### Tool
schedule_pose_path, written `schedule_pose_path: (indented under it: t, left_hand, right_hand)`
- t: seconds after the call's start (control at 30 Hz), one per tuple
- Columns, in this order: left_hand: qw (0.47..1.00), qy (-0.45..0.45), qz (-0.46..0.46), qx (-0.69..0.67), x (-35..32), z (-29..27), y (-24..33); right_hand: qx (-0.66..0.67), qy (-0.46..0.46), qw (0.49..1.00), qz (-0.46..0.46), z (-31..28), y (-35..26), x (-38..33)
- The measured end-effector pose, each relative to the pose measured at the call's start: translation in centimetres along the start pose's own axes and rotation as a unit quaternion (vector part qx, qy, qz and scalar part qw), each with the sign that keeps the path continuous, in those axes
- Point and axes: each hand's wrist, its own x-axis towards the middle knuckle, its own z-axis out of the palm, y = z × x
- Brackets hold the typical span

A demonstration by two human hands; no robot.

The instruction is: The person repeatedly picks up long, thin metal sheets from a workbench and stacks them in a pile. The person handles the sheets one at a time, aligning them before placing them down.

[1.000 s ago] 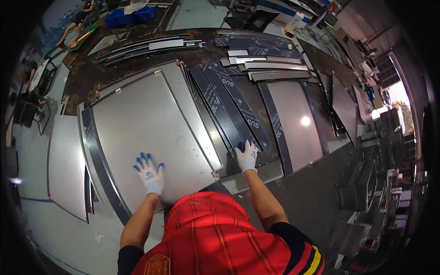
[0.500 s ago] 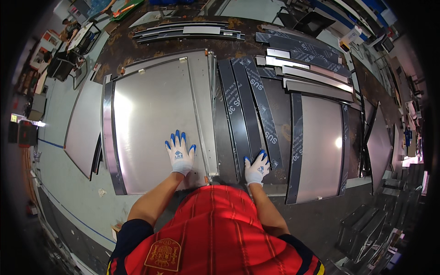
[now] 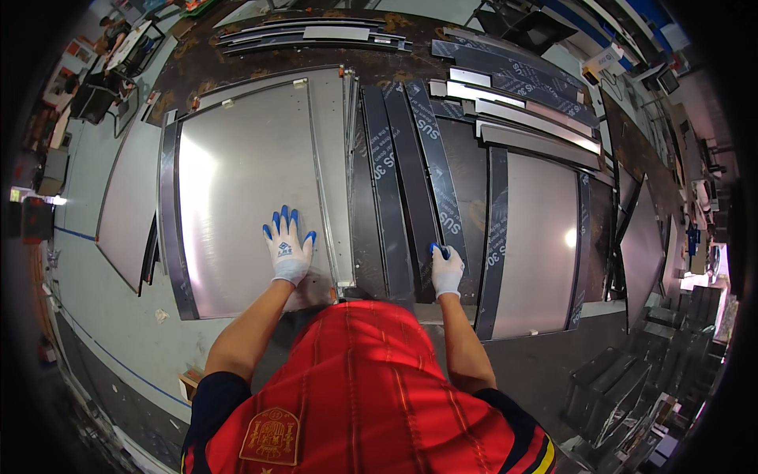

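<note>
My left hand (image 3: 288, 251), in a white glove with blue fingertips, lies flat with spread fingers on a large silver sheet-metal panel (image 3: 245, 174). My right hand (image 3: 446, 271), gloved the same way, has its fingers curled at the near end of a long metal strip (image 3: 436, 158) covered in dark printed film. Its fingertips straddle the strip's left edge, and the exact grip is partly hidden. Two more dark strips, a film-covered strip (image 3: 380, 170) and a plain dark strip (image 3: 409, 162), lie side by side just left of it.
A narrower silver panel (image 3: 537, 237) with dark film borders lies to the right. Several metal strips (image 3: 537, 142) are stacked behind it. More long profiles (image 3: 316, 35) lie at the table's far side. Another sheet panel (image 3: 130, 205) leans at the left. Black boxes (image 3: 616, 379) stand at lower right.
My right hand has curled its fingers, which were spread before, around the strip's edge. My left hand stays flat on the panel. The whole view has shifted slightly.
</note>
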Motion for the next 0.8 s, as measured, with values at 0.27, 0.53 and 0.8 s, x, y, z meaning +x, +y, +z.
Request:
schedule_pose_path:
  t: [0.27,0.53,0.8]
  left_hand:
    - [1.0,-0.004,-0.009,0.016,0.0,0.2,0.1]
    - [0.999,0.007,0.0,0.034,0.1,1.0,-0.6]
    - [1.0,0.0,-0.007,0.026,0.1,1.0,-0.4]
  right_hand:
    - [0.091,-0.024,0.994,0.058,-2.8,4.9,-0.2]
    - [0.085,0.007,0.996,-0.04,-1.0,1.5,-0.2]
    - [0.045,-0.053,0.996,-0.047,3.5,-2.1,-1.6]
